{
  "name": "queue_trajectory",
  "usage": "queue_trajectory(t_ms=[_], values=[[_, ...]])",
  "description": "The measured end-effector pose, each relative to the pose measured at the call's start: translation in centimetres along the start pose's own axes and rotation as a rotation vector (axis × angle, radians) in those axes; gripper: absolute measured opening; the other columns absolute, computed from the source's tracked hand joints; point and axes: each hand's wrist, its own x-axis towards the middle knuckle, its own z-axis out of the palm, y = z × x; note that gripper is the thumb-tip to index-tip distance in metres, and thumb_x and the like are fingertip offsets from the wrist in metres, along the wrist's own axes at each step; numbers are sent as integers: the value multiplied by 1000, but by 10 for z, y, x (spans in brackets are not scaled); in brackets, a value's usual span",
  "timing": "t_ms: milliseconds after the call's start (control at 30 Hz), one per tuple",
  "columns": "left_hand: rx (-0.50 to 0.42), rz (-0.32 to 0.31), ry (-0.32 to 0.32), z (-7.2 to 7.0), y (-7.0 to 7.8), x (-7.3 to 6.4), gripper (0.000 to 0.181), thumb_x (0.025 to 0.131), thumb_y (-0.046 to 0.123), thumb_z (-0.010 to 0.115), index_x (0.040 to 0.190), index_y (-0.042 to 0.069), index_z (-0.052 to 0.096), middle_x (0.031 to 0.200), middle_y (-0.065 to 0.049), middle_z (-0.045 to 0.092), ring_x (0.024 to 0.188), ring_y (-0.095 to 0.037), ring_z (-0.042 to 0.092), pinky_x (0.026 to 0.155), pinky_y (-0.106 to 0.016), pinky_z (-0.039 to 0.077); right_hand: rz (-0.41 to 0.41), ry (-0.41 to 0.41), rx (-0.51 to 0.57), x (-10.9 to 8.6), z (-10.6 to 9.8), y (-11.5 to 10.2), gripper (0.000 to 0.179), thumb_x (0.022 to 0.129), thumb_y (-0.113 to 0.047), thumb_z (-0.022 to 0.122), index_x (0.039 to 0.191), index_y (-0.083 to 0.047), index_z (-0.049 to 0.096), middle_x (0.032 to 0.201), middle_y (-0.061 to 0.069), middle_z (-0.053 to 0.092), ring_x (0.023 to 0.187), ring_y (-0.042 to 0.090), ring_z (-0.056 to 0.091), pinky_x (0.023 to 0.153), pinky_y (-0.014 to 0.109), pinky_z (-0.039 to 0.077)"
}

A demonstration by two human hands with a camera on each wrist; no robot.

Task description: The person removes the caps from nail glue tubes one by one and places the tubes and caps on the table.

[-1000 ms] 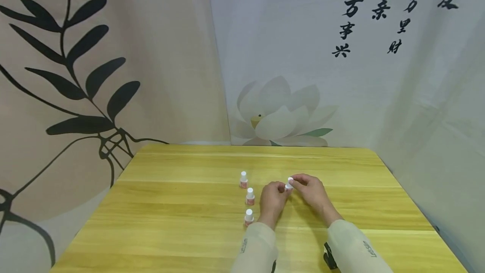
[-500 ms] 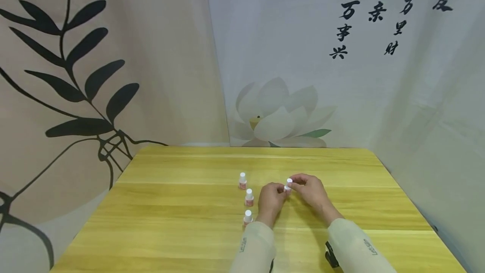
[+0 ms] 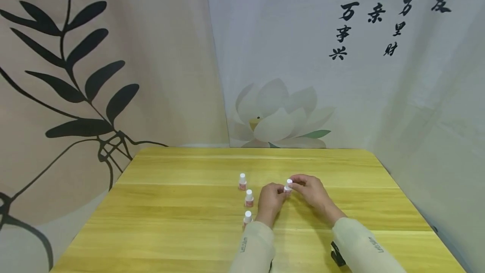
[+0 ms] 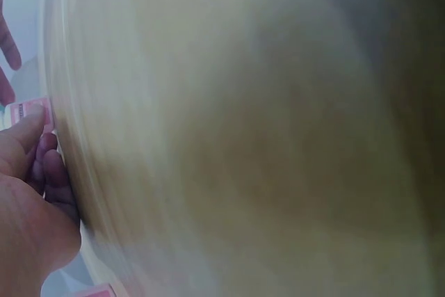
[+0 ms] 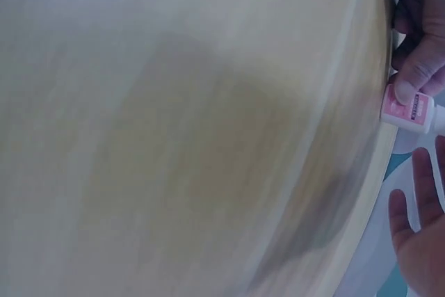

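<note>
A small white bottle [image 3: 288, 188] with a pink label stands on the table between both hands. My left hand [image 3: 270, 200] pinches its body; in the right wrist view the left thumb [image 5: 416, 78] lies over the label of the bottle [image 5: 409, 109]. At the white cap [image 3: 289, 181], my right hand [image 3: 313, 192] pinches with thumb and forefinger, its other fingers spread loosely. In the left wrist view the labelled bottle [image 4: 35, 113] shows at the left edge beside the left thumb. The cap's grip is out of the wrist views.
Left of the left hand, three similar bottles stand in a rough column: a far one [image 3: 242, 181], a middle one [image 3: 249, 198] and a near one [image 3: 248, 217], partly behind the left sleeve [image 3: 254, 243]. They stand on the wooden table [image 3: 170, 214], with printed curtains [image 3: 182, 75] behind.
Both hands keep their hold on the bottle at nearly the same place. My right forearm has shifted slightly to the right. The standing bottles stay put; the head view has tilted a little.
</note>
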Motion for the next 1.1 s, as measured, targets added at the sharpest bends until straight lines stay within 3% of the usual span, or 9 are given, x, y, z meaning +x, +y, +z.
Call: queue_trajectory(t_ms=[333, 567, 900, 1100], values=[[8, -29, -5, -1, 1, -2, 5, 87, 18, 76, 88, 14, 78, 83, 6, 67, 80, -11, 59, 75, -34, 52, 39, -23, 56, 2, 3, 1, 23, 92, -20, 73, 111, -8, 71, 104, 2, 71, 99, 21, 64, 86, 39, 52], [-29, -35, -10, -1, 3, -3, 7, 87, 17, 76, 83, 12, 78, 80, 6, 67, 76, -10, 56, 70, -32, 50, 39, 0, 28, 3, 1, 0, 18, 91, -22, 74, 105, -11, 72, 102, 1, 71, 97, 21, 63, 85, 38, 51], [-59, -45, -10, 0, 5, -3, 10, 87, 14, 76, 78, 9, 76, 73, 6, 65, 67, -9, 53, 61, -27, 47, 31, 6, 7, 2, 2, -1, 20, 93, -23, 72, 108, -10, 71, 101, 1, 71, 97, 21, 63, 87, 40, 50], [-78, -61, -13, 1, 4, -3, 10, 87, 16, 77, 79, 9, 77, 74, 6, 67, 67, -9, 54, 62, -27, 48, 38, 16, -7, 1, 4, -1, 20, 93, -24, 72, 107, -10, 71, 101, 1, 70, 95, 20, 62, 85, 38, 51]])
